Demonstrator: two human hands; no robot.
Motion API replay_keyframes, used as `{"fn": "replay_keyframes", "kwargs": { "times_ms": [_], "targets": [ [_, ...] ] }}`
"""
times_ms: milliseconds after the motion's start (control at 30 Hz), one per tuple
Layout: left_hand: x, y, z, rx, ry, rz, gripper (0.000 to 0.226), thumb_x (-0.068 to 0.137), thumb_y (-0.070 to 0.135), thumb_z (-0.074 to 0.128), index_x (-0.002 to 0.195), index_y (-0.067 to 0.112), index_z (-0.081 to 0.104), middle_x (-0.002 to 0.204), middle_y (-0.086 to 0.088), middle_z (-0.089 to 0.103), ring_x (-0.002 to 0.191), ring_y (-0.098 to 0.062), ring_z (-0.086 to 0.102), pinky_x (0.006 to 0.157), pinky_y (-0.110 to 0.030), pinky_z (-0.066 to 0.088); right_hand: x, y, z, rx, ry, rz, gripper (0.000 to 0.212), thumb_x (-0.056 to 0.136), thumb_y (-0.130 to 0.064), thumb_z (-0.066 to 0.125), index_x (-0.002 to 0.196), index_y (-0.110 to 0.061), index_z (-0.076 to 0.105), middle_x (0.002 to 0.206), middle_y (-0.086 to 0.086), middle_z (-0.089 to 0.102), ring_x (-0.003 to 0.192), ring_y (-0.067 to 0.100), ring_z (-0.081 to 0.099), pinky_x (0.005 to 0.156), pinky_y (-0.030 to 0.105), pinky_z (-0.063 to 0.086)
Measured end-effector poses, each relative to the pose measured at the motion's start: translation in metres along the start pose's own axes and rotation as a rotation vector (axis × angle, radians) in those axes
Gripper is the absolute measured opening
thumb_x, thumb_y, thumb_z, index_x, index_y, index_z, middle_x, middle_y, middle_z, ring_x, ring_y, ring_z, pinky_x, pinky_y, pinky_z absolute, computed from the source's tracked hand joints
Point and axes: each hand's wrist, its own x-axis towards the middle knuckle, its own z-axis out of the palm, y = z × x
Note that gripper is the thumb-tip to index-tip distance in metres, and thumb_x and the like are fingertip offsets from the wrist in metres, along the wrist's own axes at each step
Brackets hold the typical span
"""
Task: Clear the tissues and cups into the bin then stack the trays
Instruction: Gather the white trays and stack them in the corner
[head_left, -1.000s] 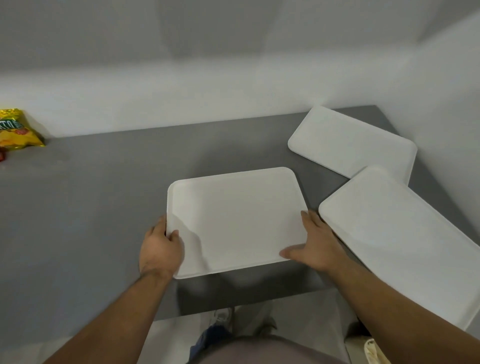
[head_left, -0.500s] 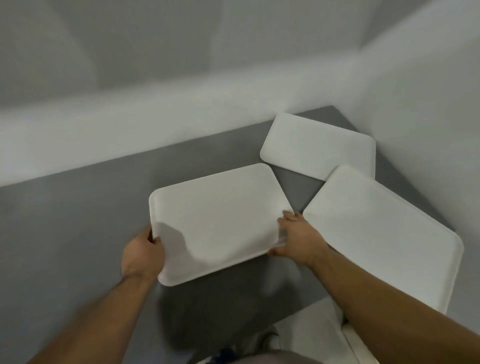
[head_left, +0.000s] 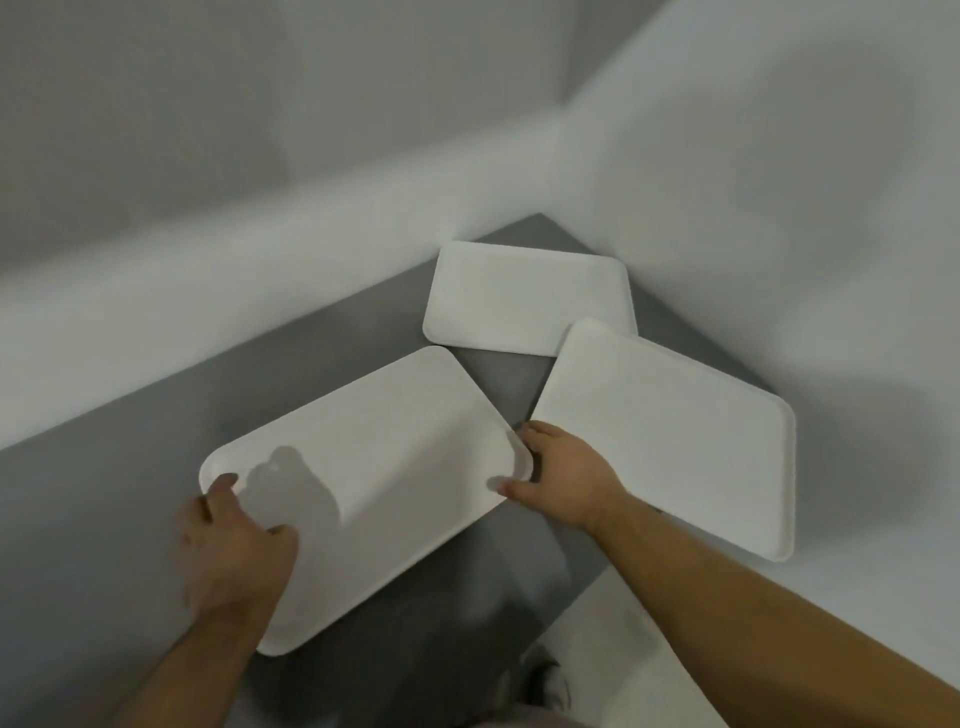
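Three white trays are on or over the grey table (head_left: 104, 493). The nearest tray (head_left: 395, 457) is lifted and tilted, casting a shadow on the table below. My left hand (head_left: 234, 545) grips its near left edge and my right hand (head_left: 561, 473) grips its right corner. A second tray (head_left: 675, 436) lies to the right, its near end jutting past the table edge. The third tray (head_left: 524, 296) lies in the far corner, partly under the second one. No tissues or cups are in view.
White walls meet at the far right corner behind the trays. The table's front edge runs diagonally at lower right, with pale floor and a shoe (head_left: 550, 686) below.
The nearest tray has risen off the table and turned, moving toward the other two trays. My view has swung right, so the snack bag at far left is out of sight.
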Motion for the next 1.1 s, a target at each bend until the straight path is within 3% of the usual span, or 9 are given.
{"fn": "replay_keyframes", "kwargs": {
  "times_ms": [167, 300, 433, 633, 800, 867, 933, 1100],
  "targets": [
    [-0.011, 0.085, 0.024, -0.077, -0.113, 0.342, 0.072, 0.08, 0.023, 0.078, 0.143, 0.019, 0.044, 0.138, -0.015, 0.052, 0.12, -0.04, 0.054, 0.09, -0.057, 0.055, -0.025, 0.078, -0.049, 0.157, 0.257, 0.276, 0.086, 0.073, -0.076, 0.063, 0.142, -0.025, 0.054, 0.149, -0.006, 0.051, 0.136, 0.015, 0.047, 0.112, 0.029, 0.032],
    [-0.02, 0.154, 0.052, -0.07, -0.255, 0.58, 0.074, 0.083, 0.032, 0.079, 0.147, 0.021, 0.044, 0.143, -0.009, 0.054, 0.123, -0.032, 0.057, 0.095, -0.051, 0.056, -0.05, 0.149, -0.082, 0.315, 0.387, 0.534, 0.084, 0.074, -0.069, 0.072, 0.143, -0.025, 0.053, 0.148, -0.003, 0.052, 0.132, 0.022, 0.052, 0.11, 0.038, 0.039],
    [-0.028, 0.219, 0.074, -0.08, -0.331, 0.688, 0.069, 0.084, 0.033, 0.078, 0.145, 0.023, 0.046, 0.14, -0.004, 0.056, 0.123, -0.027, 0.058, 0.098, -0.045, 0.054, -0.074, 0.216, -0.104, 0.377, 0.433, 0.715, 0.081, 0.077, -0.063, 0.073, 0.144, -0.023, 0.051, 0.146, 0.005, 0.053, 0.125, 0.03, 0.057, 0.103, 0.044, 0.046],
    [-0.034, 0.293, 0.11, -0.07, -0.388, 0.692, 0.065, 0.083, 0.034, 0.076, 0.142, 0.02, 0.053, 0.141, -0.003, 0.058, 0.128, -0.025, 0.055, 0.104, -0.044, 0.048, -0.096, 0.289, -0.099, 0.572, 0.397, 0.889, 0.069, 0.089, -0.04, 0.07, 0.148, -0.015, 0.044, 0.147, 0.013, 0.052, 0.125, 0.034, 0.056, 0.101, 0.042, 0.046],
    [-0.043, 0.32, 0.133, -0.049, -0.376, 0.695, 0.062, 0.084, 0.034, 0.073, 0.14, 0.022, 0.05, 0.14, -0.003, 0.056, 0.129, -0.026, 0.052, 0.105, -0.042, 0.044, -0.087, 0.306, -0.079, 0.902, 0.326, 0.976, 0.064, 0.094, -0.04, 0.061, 0.15, -0.019, 0.038, 0.133, 0.01, 0.056, 0.104, 0.029, 0.059, 0.084, 0.046, 0.056],
    [-0.047, 0.322, 0.138, -0.032, -0.373, 0.699, 0.064, 0.084, 0.033, 0.073, 0.142, 0.02, 0.049, 0.141, -0.005, 0.056, 0.13, -0.027, 0.051, 0.108, -0.044, 0.043, -0.082, 0.307, -0.066, 1.054, 0.29, 0.996, 0.047, 0.097, -0.029, 0.052, 0.143, -0.018, 0.047, 0.124, 0.01, 0.06, 0.101, 0.034, 0.062, 0.078, 0.049, 0.058],
    [-0.051, 0.323, 0.14, -0.027, -0.373, 0.69, 0.065, 0.084, 0.032, 0.074, 0.143, 0.019, 0.049, 0.141, -0.005, 0.056, 0.13, -0.028, 0.051, 0.11, -0.044, 0.043, -0.076, 0.306, -0.054, 1.124, 0.304, 1.0, 0.034, 0.097, -0.016, 0.045, 0.127, -0.009, 0.059, 0.114, 0.015, 0.065, 0.098, 0.039, 0.063, 0.084, 0.055, 0.057],
    [-0.055, 0.321, 0.136, -0.057, -0.321, 0.635, 0.063, 0.081, 0.032, 0.076, 0.138, 0.019, 0.052, 0.137, -0.003, 0.06, 0.128, -0.026, 0.054, 0.103, -0.036, 0.042, -0.071, 0.305, -0.045, 0.844, 0.46, 0.982, 0.034, 0.102, -0.021, 0.036, 0.116, -0.005, 0.062, 0.113, 0.023, 0.065, 0.1, 0.042, 0.06, 0.095, 0.051, 0.05]
  ]
}}
